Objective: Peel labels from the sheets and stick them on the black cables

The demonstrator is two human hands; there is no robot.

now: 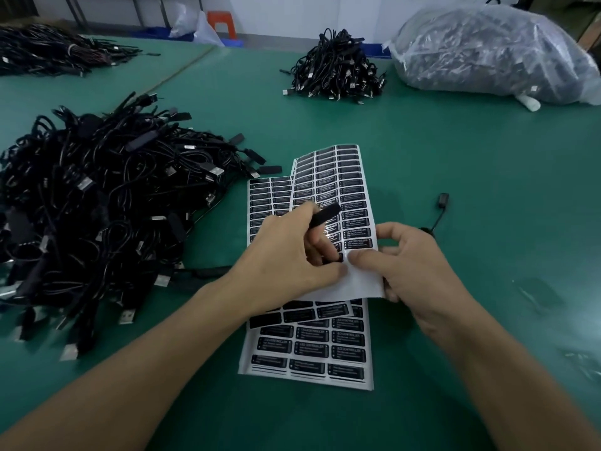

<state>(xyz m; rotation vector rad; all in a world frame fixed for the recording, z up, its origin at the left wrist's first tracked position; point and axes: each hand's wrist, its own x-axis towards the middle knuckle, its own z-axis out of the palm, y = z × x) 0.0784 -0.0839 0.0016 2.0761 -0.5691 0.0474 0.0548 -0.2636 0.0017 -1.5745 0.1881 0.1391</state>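
A white sheet of black labels (338, 187) is lifted off a stack of label sheets (312, 349) lying on the green table. My left hand (286, 255) grips a black cable's controller (325, 214) between its fingers, and its thumb presses on the sheet's bare lower part. My right hand (416, 268) pinches the lifted sheet at its right edge, thumb on top beside the lowest labels. That cable's far end (443, 200) lies on the table to the right.
A big pile of black cables (97, 206) lies to the left. A smaller cable pile (338, 68) sits at the back, with another (48, 50) at the far left. A clear bag of cables (494, 53) lies back right. More cable parts (540, 292) lie right.
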